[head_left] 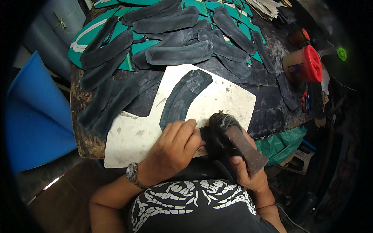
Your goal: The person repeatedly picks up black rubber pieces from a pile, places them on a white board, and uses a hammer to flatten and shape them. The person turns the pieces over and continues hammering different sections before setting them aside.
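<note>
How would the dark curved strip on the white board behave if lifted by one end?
The strip would probably droop: it looks thin and lies flat on the board, like the cut pieces overlapping behind it. It seems light. Its streaky sheen hints at a wet coating from the brush, so it may be tacky.

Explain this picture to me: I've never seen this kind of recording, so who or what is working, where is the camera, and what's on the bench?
No machine here: a person works with bare hands, filmed by a wide fisheye camera worn on the head and looking down, so straight edges bend.

The left hand presses a dark curved strip onto a white board. The right hand holds a worn brush in its grip, bristles on the strip's near end.

Further back on the wooden bench lie many dark strips over teal cut sheets. To the right stand a red-lidded jar and red-handled scissors.
</note>
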Motion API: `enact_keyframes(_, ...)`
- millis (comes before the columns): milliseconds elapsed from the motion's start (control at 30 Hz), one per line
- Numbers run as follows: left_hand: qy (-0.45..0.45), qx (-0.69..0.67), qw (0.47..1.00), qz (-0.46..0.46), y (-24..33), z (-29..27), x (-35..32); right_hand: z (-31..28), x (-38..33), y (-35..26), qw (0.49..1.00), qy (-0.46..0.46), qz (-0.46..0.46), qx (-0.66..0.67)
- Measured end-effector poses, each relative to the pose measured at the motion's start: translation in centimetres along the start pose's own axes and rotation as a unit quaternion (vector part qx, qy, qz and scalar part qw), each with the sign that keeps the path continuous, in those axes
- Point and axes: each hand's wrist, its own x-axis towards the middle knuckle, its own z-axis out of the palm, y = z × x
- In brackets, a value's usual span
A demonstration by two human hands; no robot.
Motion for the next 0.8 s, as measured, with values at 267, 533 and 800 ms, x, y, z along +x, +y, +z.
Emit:
enact_keyframes(267, 0.006, -0.036, 0.998, -0.056, 0.2, -0.3, 0.1, 0.2, 0.8, 0.3, 0.999, 0.001, -0.03, -0.025)
enact_keyframes(533, 0.017, -0.036, 0.996, -0.076, 0.3, -0.4, 0.0, 0.2, 1.0, -0.1, 0.998, -0.038, 0.041, 0.023)
enact_keyframes(800, -0.034, 0.124, 0.99, 0.058, -0.5, -1.3, 1.8, -0.2, -0.6, 2.3, 0.967, 0.205, 0.133, 0.072)
